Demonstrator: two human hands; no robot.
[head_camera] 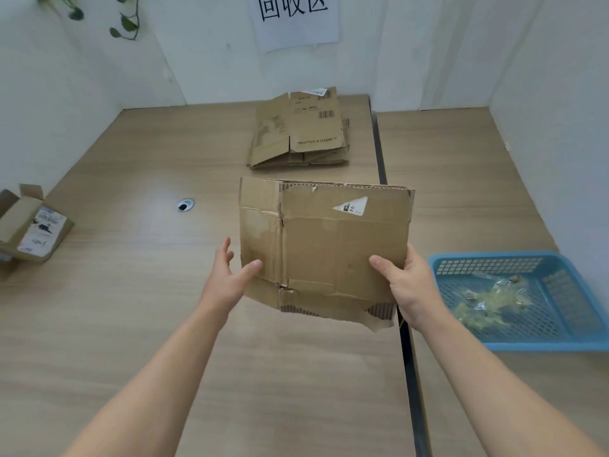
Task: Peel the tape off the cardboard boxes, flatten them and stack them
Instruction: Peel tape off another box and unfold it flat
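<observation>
Progress looks well along: a flattened brown cardboard box [326, 249] hangs above the wooden desk [131, 291], its right edge gripped by the right hand [412, 288], the left hand [230, 275] slack-fingered, thumb touching the left edge. Bare desk lies between it and the stack of flattened boxes [300, 133] ahead — one small labelled box [29, 225], far left, stands unflattened.

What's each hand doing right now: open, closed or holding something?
Left hand: open, fingers straight, thumb touching the flattened box near its left edge.
Right hand: holding the flattened box by its right edge, thumb in front.
</observation>
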